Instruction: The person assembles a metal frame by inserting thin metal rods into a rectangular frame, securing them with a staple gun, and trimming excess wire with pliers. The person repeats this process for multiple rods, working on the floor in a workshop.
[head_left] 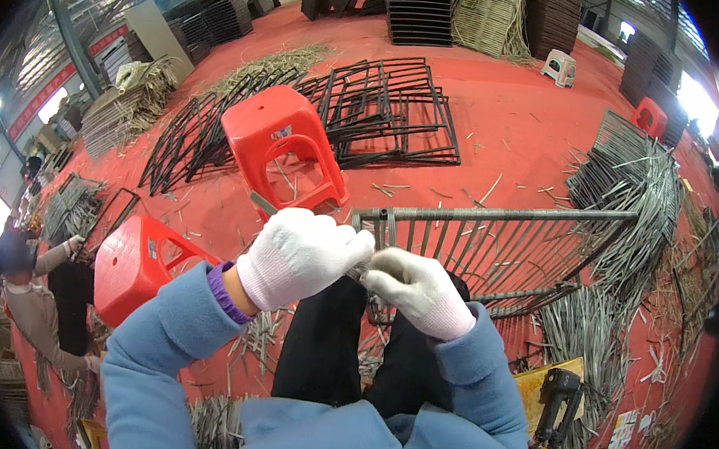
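Observation:
A rectangular frame [527,215] with grey strips wound round its bars and many slats across it leans at my knees. Both my hands wear white gloves and meet at its left edge. My left hand [303,250] is closed in a fist, and a flat grey piece [262,204] juts out behind it. My right hand [418,287] has its fingers bent and pressed together against the left one. A bit of grey strip material [360,270] shows between them; the fingers hide most of it, so what each hand grips is unclear.
Two red stools [271,122] [133,269] stand ahead and left. Dark metal frames [384,114] lie beyond. Grey strips [644,211] are heaped on the right, near a black nail gun [560,401]. At the left, another person [41,302] works. Scraps litter the red floor [507,135].

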`<state>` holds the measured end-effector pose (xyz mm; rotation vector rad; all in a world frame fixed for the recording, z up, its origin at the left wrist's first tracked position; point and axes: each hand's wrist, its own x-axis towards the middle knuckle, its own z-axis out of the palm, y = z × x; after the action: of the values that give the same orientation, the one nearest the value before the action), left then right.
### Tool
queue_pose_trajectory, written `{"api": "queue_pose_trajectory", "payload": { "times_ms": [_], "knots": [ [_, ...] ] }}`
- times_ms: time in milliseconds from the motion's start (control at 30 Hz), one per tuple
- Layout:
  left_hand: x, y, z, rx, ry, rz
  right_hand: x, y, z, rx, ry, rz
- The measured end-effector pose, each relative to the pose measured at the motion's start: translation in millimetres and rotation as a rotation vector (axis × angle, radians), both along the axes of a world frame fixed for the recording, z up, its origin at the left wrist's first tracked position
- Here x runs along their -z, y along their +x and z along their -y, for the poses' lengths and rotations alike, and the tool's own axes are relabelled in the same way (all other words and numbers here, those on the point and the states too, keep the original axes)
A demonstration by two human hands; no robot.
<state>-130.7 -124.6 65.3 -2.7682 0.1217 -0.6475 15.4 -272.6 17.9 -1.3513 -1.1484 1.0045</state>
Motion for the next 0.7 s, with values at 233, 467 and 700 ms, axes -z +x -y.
{"api": "queue_pose_trajectory", "payload": {
  "times_ms": [233,467,700],
  "knots": [
    [36.8,-61.7,44.6,-0.102,-0.027,0.571,49.6,-36.1,25.1,0.372,0.113,-0.113],
    [72.3,-64.6,66.8,-0.186,-1.728,0.317,69.4,-74.9,35.8,0.461,0.233,0.377],
    [94.3,-58.8,76.1,0.011,-1.907,0.74,75.0,-79.7,35.9,0.615,0.286,0.29]
  ]
}}
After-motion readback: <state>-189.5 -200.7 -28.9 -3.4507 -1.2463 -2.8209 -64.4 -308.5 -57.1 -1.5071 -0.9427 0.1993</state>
